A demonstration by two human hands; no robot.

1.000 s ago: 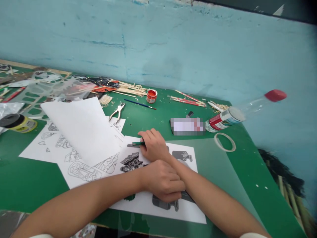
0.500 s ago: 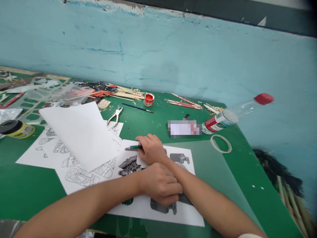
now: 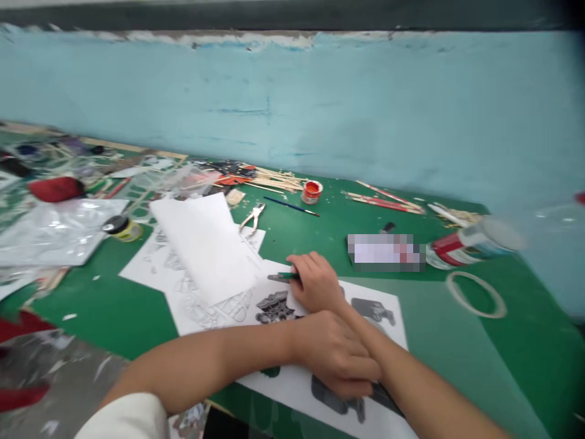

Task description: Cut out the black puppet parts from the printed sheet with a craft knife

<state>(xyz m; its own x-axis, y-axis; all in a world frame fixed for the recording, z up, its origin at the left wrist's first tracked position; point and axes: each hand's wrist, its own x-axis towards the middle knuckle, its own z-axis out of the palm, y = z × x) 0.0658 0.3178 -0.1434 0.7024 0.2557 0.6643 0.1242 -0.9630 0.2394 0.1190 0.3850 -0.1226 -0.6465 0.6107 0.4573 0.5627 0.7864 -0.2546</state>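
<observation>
head view, right hand (image 3: 317, 286) covering green tool (image 3: 280, 277)

Slim green-handled tool (image 3: 282, 277), gripped in the right hand (image 3: 316, 285), nearly level, tip pointing left, above a flat white sheet (image 3: 292, 387) printed with black figures.

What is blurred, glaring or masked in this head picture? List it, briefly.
Head view: motion blur throughout, worst at the right edge, where the bottle smears. Head view: pale glare on the plastic sheet at left. Head view: the right hand, its grip shut on a green-handled tool, is sharper; a pixelated patch masks one item; light even, shadows faint.
</observation>
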